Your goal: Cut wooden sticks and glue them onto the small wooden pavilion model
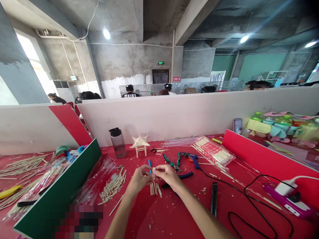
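My left hand [141,179] and my right hand [167,174] meet above the red table, fingertips closed together around a small bundle of short wooden sticks [154,169]. Fingers hide much of the bundle. Just below them lie several cut wooden sticks [156,189] side by side. A blue pen-like stick [150,163] shows behind my fingers. Left of my hands is a pile of short stick pieces [113,186]. Beyond them stands a small pavilion model [141,145] built of sticks. Pliers with green handles [176,166] lie open to the right, beside a blue glue gun [191,158].
A water bottle [117,144] stands at the back. Packaged sticks [214,151] lie at right, with a black cutter [214,199] nearer. A black cable loops to a purple power strip [289,200]. Green [64,189] and red dividers [269,159] flank the table; people sit beyond the white partition [174,116].
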Demonstrator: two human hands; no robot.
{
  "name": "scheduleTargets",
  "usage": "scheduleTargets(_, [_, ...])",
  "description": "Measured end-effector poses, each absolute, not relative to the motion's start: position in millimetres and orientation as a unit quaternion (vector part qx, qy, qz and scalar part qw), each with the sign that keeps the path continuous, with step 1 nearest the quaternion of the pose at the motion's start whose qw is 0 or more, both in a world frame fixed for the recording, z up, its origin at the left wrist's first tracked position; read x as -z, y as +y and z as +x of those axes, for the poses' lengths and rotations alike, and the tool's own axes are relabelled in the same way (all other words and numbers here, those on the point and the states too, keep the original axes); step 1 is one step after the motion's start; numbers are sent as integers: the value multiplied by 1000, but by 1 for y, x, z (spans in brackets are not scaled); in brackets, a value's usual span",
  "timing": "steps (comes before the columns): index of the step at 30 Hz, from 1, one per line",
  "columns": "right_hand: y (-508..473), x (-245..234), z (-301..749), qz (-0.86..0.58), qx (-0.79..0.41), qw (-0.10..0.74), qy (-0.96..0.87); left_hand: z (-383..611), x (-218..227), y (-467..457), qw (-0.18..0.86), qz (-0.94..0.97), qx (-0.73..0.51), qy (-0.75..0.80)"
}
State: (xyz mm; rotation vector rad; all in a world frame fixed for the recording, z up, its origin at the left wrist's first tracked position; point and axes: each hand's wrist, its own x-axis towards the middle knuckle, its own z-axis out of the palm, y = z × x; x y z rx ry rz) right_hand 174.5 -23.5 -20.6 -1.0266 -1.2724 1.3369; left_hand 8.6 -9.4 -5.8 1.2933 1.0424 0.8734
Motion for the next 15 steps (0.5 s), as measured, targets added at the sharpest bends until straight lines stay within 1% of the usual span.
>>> scheduleTargets(8, [-25,23,174,-411,-571,488,-517,8,3,-11,591,559,-372,447])
scheduleTargets(15, [-21,25,175,-403,-548,504,-532,11,6,-11,587,573,-375,431])
